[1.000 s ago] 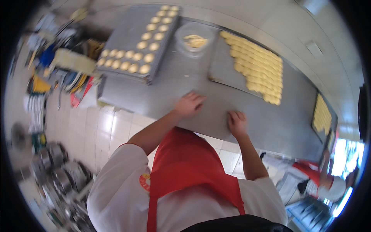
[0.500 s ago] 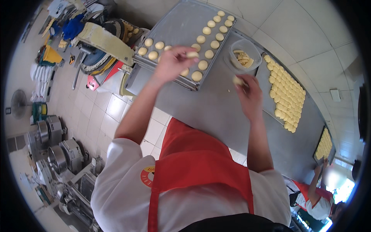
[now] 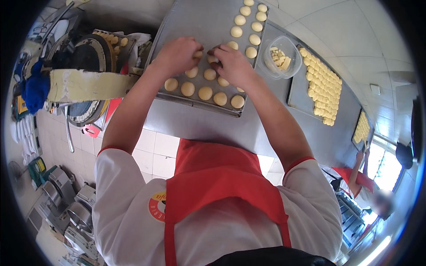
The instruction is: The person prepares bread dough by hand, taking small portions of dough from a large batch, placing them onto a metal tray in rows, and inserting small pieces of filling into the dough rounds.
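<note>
Both my hands are over the metal baking tray (image 3: pixel 191 20), on which smooth round dough balls (image 3: pixel 205 93) stand in rows. My left hand (image 3: pixel 176 55) is closed, with its fingertips around a dough ball (image 3: pixel 198 54). Just to its right, my right hand (image 3: pixel 235 65) pinches another dough ball (image 3: pixel 212 58), which shows partly between thumb and fingers. Whether these two balls touch the tray is hidden by my fingers. More balls stand in front of my hands and in a double row along the tray's right side.
Right of the tray, a clear plastic tub (image 3: pixel 267 62) holds pale yellow cut pieces. Beyond lies a tray (image 3: pixel 296 95) with tightly packed dough pieces (image 3: pixel 326 86). A co-worker's hands (image 3: pixel 360 155) are by a farther tray. A cream-coloured machine (image 3: pixel 91 85) stands at the left.
My right hand has come from beside the tub to the tray, carrying a dough ball. Both hands now work side by side over the tray. The view has shifted.
</note>
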Demonstrator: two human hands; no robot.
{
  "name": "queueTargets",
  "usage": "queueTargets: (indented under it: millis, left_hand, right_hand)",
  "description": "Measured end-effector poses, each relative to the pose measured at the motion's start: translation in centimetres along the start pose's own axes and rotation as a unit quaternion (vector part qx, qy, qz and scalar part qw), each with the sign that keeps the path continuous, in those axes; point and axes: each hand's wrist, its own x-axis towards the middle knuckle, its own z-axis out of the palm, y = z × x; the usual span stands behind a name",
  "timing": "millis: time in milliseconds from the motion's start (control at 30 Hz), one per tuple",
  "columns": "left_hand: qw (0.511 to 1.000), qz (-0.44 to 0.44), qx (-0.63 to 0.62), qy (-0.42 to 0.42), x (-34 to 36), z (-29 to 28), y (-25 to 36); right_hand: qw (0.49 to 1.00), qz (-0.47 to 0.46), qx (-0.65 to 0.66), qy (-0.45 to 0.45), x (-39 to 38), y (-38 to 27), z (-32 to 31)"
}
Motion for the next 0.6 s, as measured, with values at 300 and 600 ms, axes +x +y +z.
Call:
queueTargets:
  millis: [300, 600]
  left_hand:
    - [0.995, -0.01, -0.054, 0.085, -1.8, -4.3, 1.2]
    - [0.954, -0.076, -0.158, 0.245, -6.9, -3.4, 10.8]
  right_hand:
    - [0.973, -0.013, 0.024, 0.229, -3.1, 0.3, -6.9]
    - [0.875, 0.386, -0.2, 0.211, -10.6, 32.2, -16.8]
